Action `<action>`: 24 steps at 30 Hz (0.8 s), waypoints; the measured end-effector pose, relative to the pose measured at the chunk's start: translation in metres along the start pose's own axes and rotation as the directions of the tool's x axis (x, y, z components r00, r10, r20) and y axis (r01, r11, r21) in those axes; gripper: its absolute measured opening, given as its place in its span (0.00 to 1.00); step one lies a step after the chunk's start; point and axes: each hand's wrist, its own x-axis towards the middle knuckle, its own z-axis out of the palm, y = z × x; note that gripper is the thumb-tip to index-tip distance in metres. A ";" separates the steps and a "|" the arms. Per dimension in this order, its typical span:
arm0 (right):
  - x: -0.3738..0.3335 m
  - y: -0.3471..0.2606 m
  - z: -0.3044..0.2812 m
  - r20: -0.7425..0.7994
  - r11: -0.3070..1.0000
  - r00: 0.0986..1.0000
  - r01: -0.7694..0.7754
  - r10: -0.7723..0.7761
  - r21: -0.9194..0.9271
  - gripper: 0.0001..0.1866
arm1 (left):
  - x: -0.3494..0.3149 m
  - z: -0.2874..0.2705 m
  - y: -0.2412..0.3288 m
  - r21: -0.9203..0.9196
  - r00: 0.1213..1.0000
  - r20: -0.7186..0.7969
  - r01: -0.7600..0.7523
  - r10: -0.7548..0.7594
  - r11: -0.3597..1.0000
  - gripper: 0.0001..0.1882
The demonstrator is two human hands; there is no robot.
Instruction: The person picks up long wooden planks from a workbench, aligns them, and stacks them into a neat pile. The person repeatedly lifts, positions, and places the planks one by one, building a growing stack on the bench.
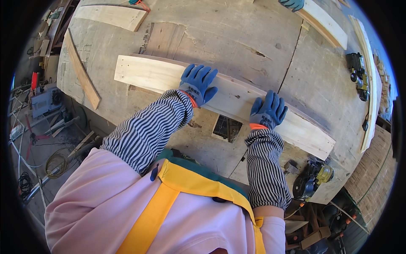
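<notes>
A long pale wooden board [146, 75] lies across the worktable in front of me. A second wooden edge shows along its far side; I cannot tell whether the two are joined. My left hand [198, 84], in a blue glove, rests on the board left of its middle, fingers stretched toward the far edge. Farther right, my right hand [269, 111] presses on the same board in a matching glove, fingers out and open. Striped sleeves cover both forearms. Near the board's right end, a black and yellow-green nail gun [313, 178] sits at the table's near edge.
The wooden worktable [245, 34] has a square hole [227, 128] near me. Another person's gloved hand [292, 3] touches a plank [325, 24] at far right. A second nail gun [358, 76] lies at right. Boards [112, 16] and a thin strip [81, 70] lie left.
</notes>
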 end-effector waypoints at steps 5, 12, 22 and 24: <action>0.001 0.000 -0.003 -0.006 1.000 1.000 0.009 -0.009 0.016 0.28 | 0.001 0.000 0.000 -0.003 1.000 -0.003 0.003 -0.003 1.000 0.35; 0.000 0.000 0.001 -0.046 1.000 0.999 0.021 -0.021 -0.001 0.28 | 0.001 0.002 -0.001 -0.015 1.000 0.005 0.004 -0.004 1.000 0.35; 0.000 0.000 0.001 -0.035 1.000 0.999 0.021 -0.021 -0.005 0.28 | 0.001 0.001 0.000 -0.005 1.000 0.020 0.009 -0.009 1.000 0.35; -0.001 0.001 0.001 -0.033 1.000 0.999 0.020 -0.020 -0.004 0.28 | 0.001 0.000 0.000 -0.006 1.000 0.025 0.009 -0.009 1.000 0.35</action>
